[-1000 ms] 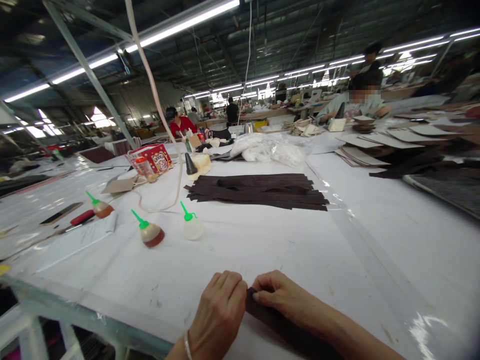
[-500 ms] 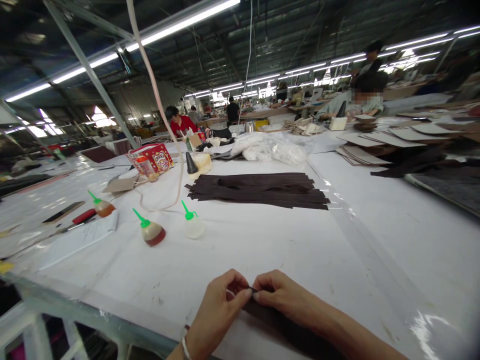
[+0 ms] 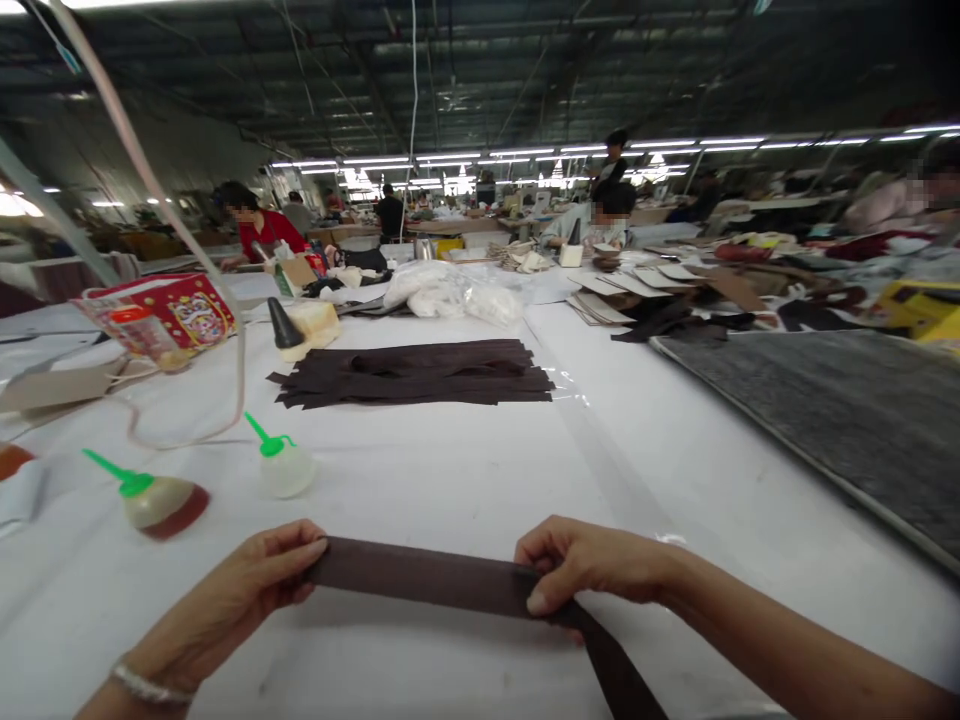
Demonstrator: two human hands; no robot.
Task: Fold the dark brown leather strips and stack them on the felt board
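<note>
Both my hands hold one long dark brown strip [image 3: 427, 580] stretched flat just above the white table [image 3: 465, 480]. My left hand [image 3: 247, 590] pinches its left end. My right hand [image 3: 577, 565] grips it further along, fingers curled over it, and the rest of the strip trails down to the lower right. A pile of similar dark brown strips [image 3: 412, 372] lies in the middle of the table, well beyond my hands.
Glue bottles with green nozzles [image 3: 281, 460] [image 3: 154, 497] stand to the left, near a hanging hose [image 3: 187, 300] and a red box [image 3: 176, 312]. A grey mat [image 3: 832, 420] lies at right. Clear bags [image 3: 450, 292], cardboard pieces and other workers are further back.
My hands, which were pinched together on the strip's end, have spread apart and drawn the strip out flat between them. The view has turned to the right.
</note>
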